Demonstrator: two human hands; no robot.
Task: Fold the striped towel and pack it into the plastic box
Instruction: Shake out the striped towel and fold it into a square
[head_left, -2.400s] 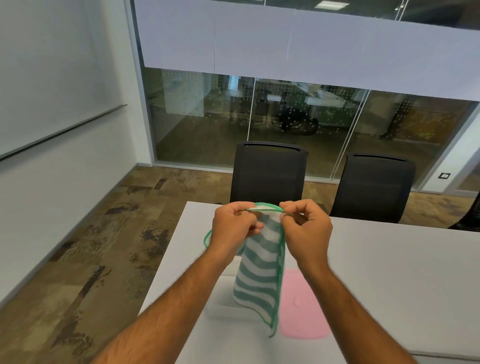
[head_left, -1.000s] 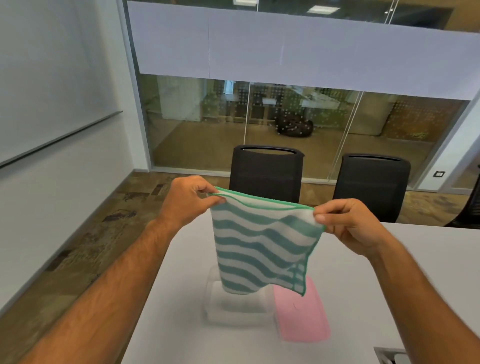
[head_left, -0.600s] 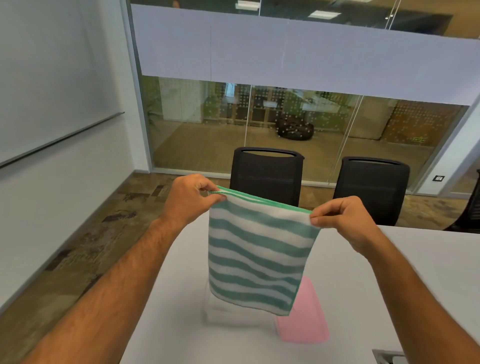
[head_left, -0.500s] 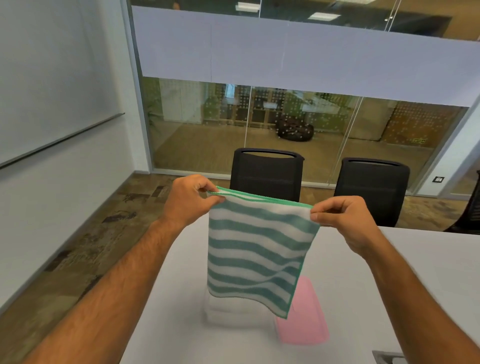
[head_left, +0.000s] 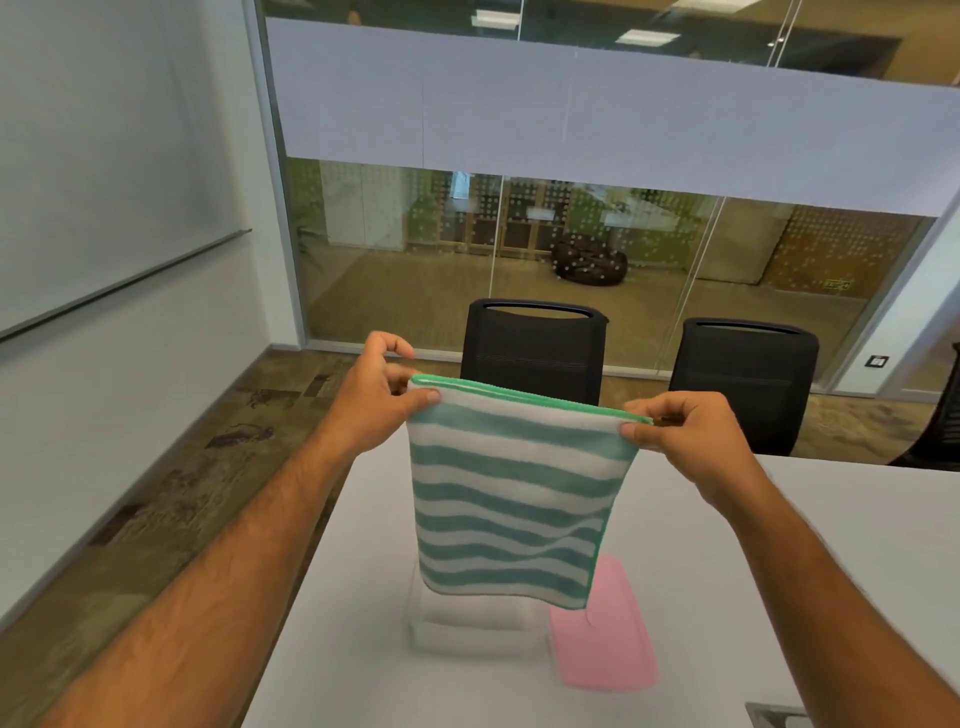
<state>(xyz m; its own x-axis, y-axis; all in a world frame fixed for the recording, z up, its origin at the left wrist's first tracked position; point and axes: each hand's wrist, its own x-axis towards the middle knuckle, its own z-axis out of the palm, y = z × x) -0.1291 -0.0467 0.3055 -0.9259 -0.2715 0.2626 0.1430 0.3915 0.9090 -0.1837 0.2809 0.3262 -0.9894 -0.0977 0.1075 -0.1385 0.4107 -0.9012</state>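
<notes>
The green-and-white striped towel (head_left: 511, 499) hangs in the air above the table, doubled over with its green-trimmed edges together along the top. My left hand (head_left: 382, 397) pinches its top left corner. My right hand (head_left: 685, 434) pinches the top right corner, so the top edge is stretched flat between them. Below the hanging towel stands the clear plastic box (head_left: 467, 626) on the white table (head_left: 779, 545); the towel hides the box's far part. The pink lid (head_left: 605, 639) lies flat just right of the box.
Two black office chairs (head_left: 535, 351) (head_left: 743, 379) stand at the table's far side before a glass wall. The table's left edge runs near my left forearm, with patterned floor beyond. A grey cable hatch (head_left: 776, 716) sits at the bottom right of the table.
My hands went from bunched together on the towel to spread apart, opening it flat. In the last half second the towel hangs straighter and the hands hold nearly still.
</notes>
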